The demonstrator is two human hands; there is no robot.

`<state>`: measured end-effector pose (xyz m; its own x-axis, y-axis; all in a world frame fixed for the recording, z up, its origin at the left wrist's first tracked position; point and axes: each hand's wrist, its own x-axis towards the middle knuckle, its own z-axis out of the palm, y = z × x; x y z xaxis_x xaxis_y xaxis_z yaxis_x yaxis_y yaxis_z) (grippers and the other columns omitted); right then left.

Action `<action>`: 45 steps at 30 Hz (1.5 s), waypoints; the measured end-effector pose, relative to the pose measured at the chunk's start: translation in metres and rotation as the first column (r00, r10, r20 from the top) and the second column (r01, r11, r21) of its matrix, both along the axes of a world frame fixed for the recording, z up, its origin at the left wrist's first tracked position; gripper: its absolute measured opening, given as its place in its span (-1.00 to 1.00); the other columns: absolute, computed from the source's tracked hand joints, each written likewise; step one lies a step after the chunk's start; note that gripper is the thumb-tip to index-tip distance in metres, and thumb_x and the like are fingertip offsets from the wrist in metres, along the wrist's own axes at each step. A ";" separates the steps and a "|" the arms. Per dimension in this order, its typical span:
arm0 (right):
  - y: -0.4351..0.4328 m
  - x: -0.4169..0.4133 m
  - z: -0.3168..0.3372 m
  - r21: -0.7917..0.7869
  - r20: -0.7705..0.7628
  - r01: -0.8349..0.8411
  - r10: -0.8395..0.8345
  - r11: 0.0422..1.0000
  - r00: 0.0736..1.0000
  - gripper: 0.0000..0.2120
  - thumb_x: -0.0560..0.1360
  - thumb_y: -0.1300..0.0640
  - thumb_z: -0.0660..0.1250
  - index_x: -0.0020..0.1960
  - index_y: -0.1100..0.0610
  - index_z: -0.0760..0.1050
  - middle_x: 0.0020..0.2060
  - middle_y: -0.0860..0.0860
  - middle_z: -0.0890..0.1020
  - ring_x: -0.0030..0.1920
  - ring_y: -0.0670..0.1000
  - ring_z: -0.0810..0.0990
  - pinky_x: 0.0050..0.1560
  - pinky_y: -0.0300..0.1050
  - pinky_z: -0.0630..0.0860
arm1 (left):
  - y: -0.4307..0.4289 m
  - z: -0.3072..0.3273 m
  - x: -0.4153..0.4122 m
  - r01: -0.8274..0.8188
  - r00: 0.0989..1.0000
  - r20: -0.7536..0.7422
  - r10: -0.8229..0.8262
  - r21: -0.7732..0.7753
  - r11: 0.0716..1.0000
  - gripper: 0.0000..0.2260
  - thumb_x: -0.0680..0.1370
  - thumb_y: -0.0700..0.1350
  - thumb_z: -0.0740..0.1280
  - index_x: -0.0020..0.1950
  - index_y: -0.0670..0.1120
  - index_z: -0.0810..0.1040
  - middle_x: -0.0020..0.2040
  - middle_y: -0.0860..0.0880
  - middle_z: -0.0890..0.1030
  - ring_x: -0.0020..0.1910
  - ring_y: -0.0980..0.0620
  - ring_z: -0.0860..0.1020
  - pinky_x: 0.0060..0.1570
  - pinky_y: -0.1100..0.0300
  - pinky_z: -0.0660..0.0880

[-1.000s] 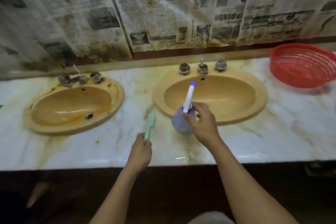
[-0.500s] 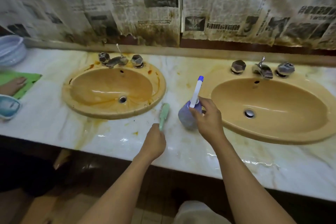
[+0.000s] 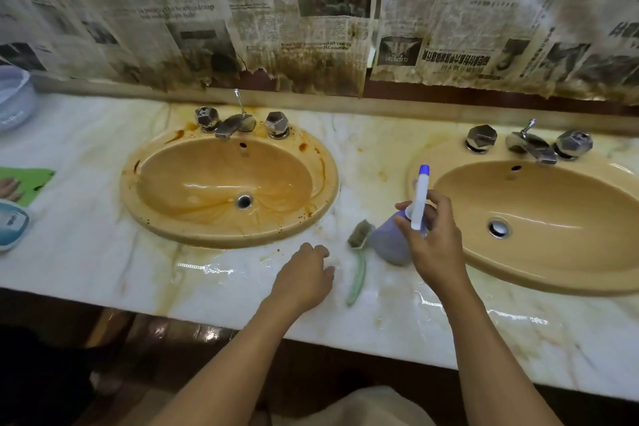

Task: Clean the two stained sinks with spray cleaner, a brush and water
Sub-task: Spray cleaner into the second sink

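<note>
Two tan oval sinks sit in a marble counter. The left sink (image 3: 152, 211) carries brown stains on its rim and bowl; the right sink (image 3: 560, 273) looks cleaner. Between them stands a purple spray bottle (image 3: 389, 244) with a white, blue-tipped nozzle, and my right hand (image 3: 437, 239) grips its neck. A green-handled brush (image 3: 358, 271) lies on the counter just left of the bottle. My left hand (image 3: 306, 275) hovers left of the brush handle with loosely curled fingers, holding nothing.
Stained newspaper (image 3: 311, 10) covers the wall behind the taps (image 3: 238, 121). At the far left lie a green cloth (image 3: 38, 176) with another person's fingers (image 3: 8, 187) on it, a pale bowl (image 3: 14, 97) and a blue-white tub (image 3: 12, 223). The counter's front edge (image 3: 311, 328) runs close to me.
My left hand has let go of the brush, which now lies on the counter. The view has swung left, bringing the left sink to the middle. My right hand still holds the bottle.
</note>
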<state>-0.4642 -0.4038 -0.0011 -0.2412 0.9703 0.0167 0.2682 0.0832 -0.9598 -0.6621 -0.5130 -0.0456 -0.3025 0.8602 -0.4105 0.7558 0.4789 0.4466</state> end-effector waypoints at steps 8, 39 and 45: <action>-0.046 -0.080 0.050 0.043 0.048 0.023 -0.025 0.999 0.999 -0.44 0.52 0.08 0.52 0.43 -0.09 0.36 -0.04 -0.13 0.74 0.05 -0.17 0.66 0.10 -0.24 0.51 | -0.049 0.015 -0.096 -0.130 0.906 0.424 -0.011 0.301 0.945 -0.47 0.54 0.12 0.52 0.47 0.13 0.46 0.35 0.23 0.50 0.26 0.26 0.52 0.06 0.39 0.51; -0.098 -0.284 -0.014 -0.363 -0.032 0.106 -0.127 0.926 0.991 -0.82 0.46 0.06 0.37 -0.15 0.19 0.54 -0.36 0.02 0.60 -0.28 0.03 0.54 -0.18 0.02 0.51 | -0.113 0.007 -0.222 -0.143 0.791 0.612 -0.002 0.188 0.972 -0.79 0.59 -0.14 0.48 0.23 -0.01 0.74 0.06 0.06 0.76 0.05 -0.01 0.73 0.06 -0.14 0.68; -0.110 -0.304 -0.017 -0.386 -0.031 0.187 -0.215 0.904 0.976 -0.85 0.47 0.13 0.31 -0.24 0.16 0.52 -0.38 0.13 0.63 -0.34 0.04 0.58 -0.19 0.00 0.54 | -0.116 0.004 -0.245 -0.103 0.780 0.625 -0.026 0.170 0.980 -0.80 0.58 -0.15 0.49 0.20 -0.02 0.75 0.04 0.07 0.77 0.04 -0.03 0.73 0.04 -0.10 0.69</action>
